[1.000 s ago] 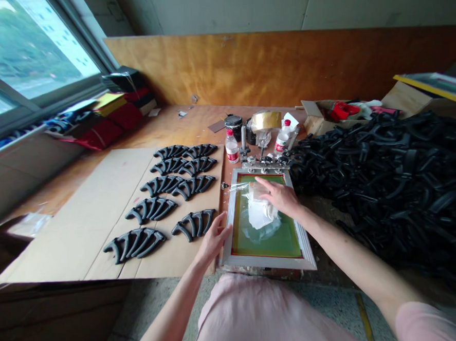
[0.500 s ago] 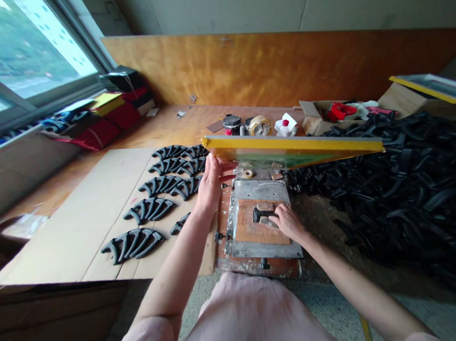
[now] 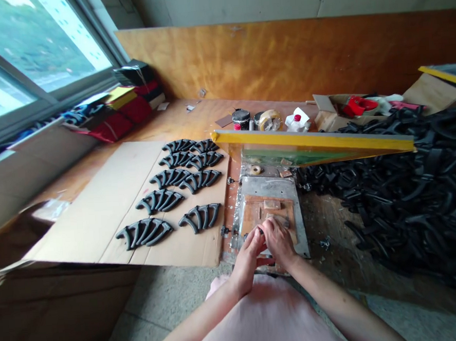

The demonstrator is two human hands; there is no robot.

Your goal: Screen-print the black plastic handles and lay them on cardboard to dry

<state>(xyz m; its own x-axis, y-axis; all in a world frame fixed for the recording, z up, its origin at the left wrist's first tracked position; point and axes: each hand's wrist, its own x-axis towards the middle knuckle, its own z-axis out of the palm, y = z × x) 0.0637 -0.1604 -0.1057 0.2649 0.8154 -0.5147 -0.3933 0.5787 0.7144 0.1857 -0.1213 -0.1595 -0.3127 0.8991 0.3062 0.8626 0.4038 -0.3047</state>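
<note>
Over the near end of a dull grey metal plate, our left hand and right hand meet, fingertips touching above a flat brown wooden jig that lies on the plate. Both grips are curled inward and a small dark sliver shows at the fingers, but we cannot tell whether they are clenched on anything. Past the plate's far end, one long screen frame with a yellow edge and green mesh stands raised and tilted, with open room beneath it. One small tan ring lies just beyond the jig. To the left, just beside the plate, a tan cardboard sheet carries nine black fan-shaped moulded pieces, set as four pairs and one single. To the right, a large loose heap of black moulded pieces starts near the plate, with a strip of scuffed tabletop between. Farther back stand one black jar, one tape roll and one white bottle with a red cap.
</note>
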